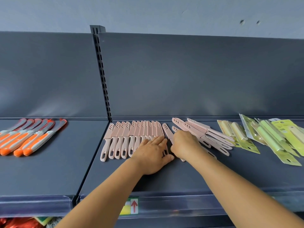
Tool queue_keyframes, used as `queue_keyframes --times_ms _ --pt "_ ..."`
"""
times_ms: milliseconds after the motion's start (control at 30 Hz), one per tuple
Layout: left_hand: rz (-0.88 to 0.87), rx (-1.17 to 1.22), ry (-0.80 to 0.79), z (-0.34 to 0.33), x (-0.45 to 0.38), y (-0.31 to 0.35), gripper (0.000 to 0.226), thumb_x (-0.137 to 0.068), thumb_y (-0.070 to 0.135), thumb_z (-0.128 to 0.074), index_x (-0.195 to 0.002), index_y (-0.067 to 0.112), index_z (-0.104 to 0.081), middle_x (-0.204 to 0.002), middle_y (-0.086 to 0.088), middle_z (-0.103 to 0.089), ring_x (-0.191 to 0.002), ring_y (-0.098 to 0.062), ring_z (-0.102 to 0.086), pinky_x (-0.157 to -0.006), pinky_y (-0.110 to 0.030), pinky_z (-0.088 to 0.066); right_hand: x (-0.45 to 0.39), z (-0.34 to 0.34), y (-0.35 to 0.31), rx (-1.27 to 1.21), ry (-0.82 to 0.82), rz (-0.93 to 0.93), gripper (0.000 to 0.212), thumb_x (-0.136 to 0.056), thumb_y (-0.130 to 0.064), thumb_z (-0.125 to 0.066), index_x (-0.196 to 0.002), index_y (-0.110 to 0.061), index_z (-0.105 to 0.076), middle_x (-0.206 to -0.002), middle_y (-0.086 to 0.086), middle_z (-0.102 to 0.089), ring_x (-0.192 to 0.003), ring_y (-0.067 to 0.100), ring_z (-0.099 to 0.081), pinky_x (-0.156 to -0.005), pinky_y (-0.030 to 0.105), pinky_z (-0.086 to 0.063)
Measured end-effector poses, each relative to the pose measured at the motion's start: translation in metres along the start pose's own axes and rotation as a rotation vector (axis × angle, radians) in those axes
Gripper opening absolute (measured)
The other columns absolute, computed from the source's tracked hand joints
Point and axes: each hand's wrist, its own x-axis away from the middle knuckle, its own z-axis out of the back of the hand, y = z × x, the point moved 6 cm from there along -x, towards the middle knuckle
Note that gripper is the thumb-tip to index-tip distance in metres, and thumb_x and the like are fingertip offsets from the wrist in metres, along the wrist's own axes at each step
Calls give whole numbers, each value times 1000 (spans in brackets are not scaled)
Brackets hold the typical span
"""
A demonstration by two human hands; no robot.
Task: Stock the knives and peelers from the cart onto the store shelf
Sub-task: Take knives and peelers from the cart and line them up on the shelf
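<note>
Left hand (152, 149) lies flat, fingers straight, on the handles of the pink knife row (131, 139) mid-shelf (197, 175). Right hand (185, 143) curls round a pink knife (168, 131) just beside the row; loose pink knives (205, 132) and packaged peelers (263, 139) lie toward the right edge.

Shop: slotted metal shelf (49, 162) w/ price-label strip (164, 204), stocked knives (125, 139).

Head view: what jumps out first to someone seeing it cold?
Two hands meet mid-shelf: the left hand lies flat on a neat row of pink knives, and the right hand grips one pink knife beside it. Orange-handled knives lie far left; a loose pink pile and green packaged peelers lie right.
</note>
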Motion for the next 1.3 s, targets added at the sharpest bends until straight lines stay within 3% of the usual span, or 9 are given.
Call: queue_keyframes --times_ms 133,233,300,433,567,733,867,1000,1300 --pt "1 3 -3 -1 0 -1 73 -97 58 -30 -153 15 -13 -161 -1 -7 -148 -16 -6 -119 -36 -4 0 8 3 -23 78 -26 22 -91 -13 -57 -114 -9 -58 -110 11 -64 -103 28 -62 -76 30 -47" --pt "0 8 -5 0 0 0 73 -97 57 -30 -153 15 -13 -161 0 -8 -148 -16 -6 -119 -37 -3 -8 5 14 -257 41 -101 5 -85 -10 -59 -81 -12 -57 -76 9 -58 -76 28 -57 -56 23 -38" --pt "6 16 3 0 1 0 74 -97 57 -31 -153 15 -10 -161 0 -7 -148 -16 -7 -119 -36 -3 -10 -2 17 -499 0 -146 17 -80 -6 -57 -66 -13 -52 -57 3 -44 -54 23 -43 -44 22 -27" --pt "10 42 43 2 2 0 77 -96 56 -33 -153 15 -1 -161 -1 -9 -146 -19 -13 -119 -35 -5 -8 -10 9 -736 -33 -146 17 -85 -10 -56 -87 -11 -73 -69 8 -62 -58 22 -49 -53 23 -38" --pt "-25 26 53 4 4 2 73 -96 56 -33 -153 20 -7 -160 2 -11 -146 -19 -15 -118 -36 -8 -12 -12 7 -669 -2 -138 21 -88 -14 -56 -102 -9 -72 -97 12 -71 -87 30 -66 -71 33 -53" --pt "-17 -1 24 0 -2 0 72 -93 65 -23 -153 26 -14 -160 3 -13 -146 -19 -15 -118 -43 -12 -14 -12 6 -514 11 -138 26 -91 -13 -51 -112 -11 -67 -114 11 -66 -87 27 -59 -57 23 -44" --pt "1 -40 31 -2 -4 1 67 -96 59 -24 -152 23 -16 -160 2 -12 -147 -19 -10 -118 -44 -11 -11 -5 16 -313 50 -61 17 -90 -10 -48 -85 -14 -64 -93 7 -58 -87 29 -51 -53 23 -33" --pt "-3 -70 11 1 -3 4 69 -97 58 -25 -154 21 -9 -161 2 -3 -148 -16 0 -120 -42 -3 1 6 45 19 120 -74 22 -92 -18 -52 -113 -14 -59 -119 8 -55 -113 29 -50 -81 32 -44" --pt "-47 -111 6 4 -8 11 64 -99 51 -27 -152 15 -19 -160 0 -14 -147 -16 -12 -118 -36 -7 5 12 52 104 95 -78 16 -90 -6 -55 -104 -12 -60 -104 9 -66 -97 29 -63 -69 29 -45"
